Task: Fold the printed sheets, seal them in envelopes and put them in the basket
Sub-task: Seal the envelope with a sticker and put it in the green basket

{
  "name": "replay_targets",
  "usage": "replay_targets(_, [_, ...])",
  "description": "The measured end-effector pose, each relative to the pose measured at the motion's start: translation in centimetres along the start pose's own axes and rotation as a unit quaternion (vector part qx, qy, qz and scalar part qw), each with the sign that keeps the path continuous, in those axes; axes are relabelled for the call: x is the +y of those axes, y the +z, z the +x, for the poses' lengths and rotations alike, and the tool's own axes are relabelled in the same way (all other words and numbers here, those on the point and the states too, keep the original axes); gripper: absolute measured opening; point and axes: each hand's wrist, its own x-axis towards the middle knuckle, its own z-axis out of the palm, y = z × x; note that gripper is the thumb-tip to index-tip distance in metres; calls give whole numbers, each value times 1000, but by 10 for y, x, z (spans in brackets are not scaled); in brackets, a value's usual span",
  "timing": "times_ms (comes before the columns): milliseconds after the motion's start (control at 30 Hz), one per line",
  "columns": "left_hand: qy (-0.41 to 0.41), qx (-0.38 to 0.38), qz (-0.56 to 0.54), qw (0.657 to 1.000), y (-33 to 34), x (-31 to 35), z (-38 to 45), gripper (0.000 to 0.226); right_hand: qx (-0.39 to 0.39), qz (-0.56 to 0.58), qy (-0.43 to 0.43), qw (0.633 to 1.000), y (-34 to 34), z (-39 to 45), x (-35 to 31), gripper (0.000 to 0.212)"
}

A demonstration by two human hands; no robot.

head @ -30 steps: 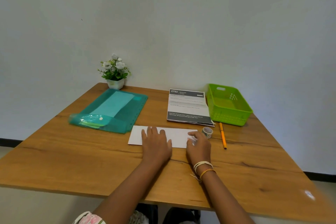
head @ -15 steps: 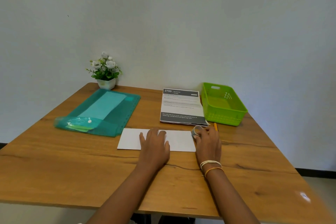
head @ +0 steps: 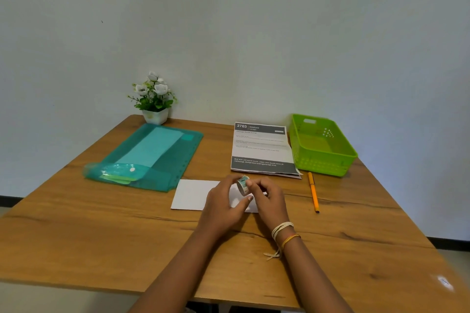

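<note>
A white envelope (head: 193,194) lies flat on the wooden table (head: 76,231) in front of me. Both hands hover over its right half. My right hand (head: 269,201) and my left hand (head: 221,204) together hold a small roll of patterned tape (head: 243,185) just above the envelope. A stack of printed sheets (head: 262,150) with a dark header and footer lies behind the envelope. The lime green basket (head: 323,145) stands at the back right with nothing in it.
A teal plastic folder (head: 152,157) with pale paper inside lies at the left. A small pot of white flowers (head: 153,99) stands by the wall. An orange pen (head: 313,192) lies right of the envelope.
My right hand picked the tape roll up from the table beside the pen and brought it over the envelope. My left hand lifted off the envelope and joined it on the roll.
</note>
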Motion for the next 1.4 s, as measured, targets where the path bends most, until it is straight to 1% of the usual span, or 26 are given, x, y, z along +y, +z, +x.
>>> replay_targets(100, [5,7,-18,1000,-1,-1,2,52,-40,37,19,998,2,1,0,19])
replay_targets(167, [1,5,-24,1000,-1,-2,3,54,-62,19,20,998,2,2,1,19])
replay_targets(233, [-9,7,-33,999,-1,-2,3,51,-72,0,21,997,2,2,4,18])
replay_targets(300, [-17,24,-54,998,-3,0,4,43,-62,15,31,998,4,0,3,23])
replay_targets(333, [-21,33,-64,997,-4,1,5,39,-51,40,44,997,6,-1,1,24])
replay_targets(433, [-43,53,-96,993,-6,3,5,35,-13,112,67,991,11,-5,-6,12])
replay_targets(533, [-70,51,-99,991,-6,2,5,30,-9,75,48,996,14,-7,-11,16])
replay_targets(633, [-74,40,-99,992,-6,-1,7,28,-8,73,50,996,14,-7,-12,21])
replay_targets(700, [-73,26,-105,991,-5,-1,7,31,-1,68,48,997,13,-6,-12,23])
replay_targets(800, [-47,8,-111,993,-4,0,4,34,5,81,49,996,8,-6,-15,25])
replay_targets(900, [-26,16,-137,990,-4,-4,4,23,11,102,53,993,4,-5,-18,29])
replay_targets(967, [-26,18,-154,988,-5,-6,5,20,12,111,51,992,2,-4,-22,29])
replay_targets(1100, [-29,10,-182,983,-6,-6,6,23,15,121,33,992,0,-4,-29,23])
replay_targets(1200, [-45,24,-177,983,-5,-9,8,27,11,87,1,996,-2,-4,-31,19])
replay_targets(1300, [-49,28,-182,982,-5,-9,10,25,-3,3,-44,999,-7,-2,-30,16])
replay_targets(1400, [-42,36,-174,983,-5,-11,11,23,-15,-82,-112,990,-13,0,-29,16])
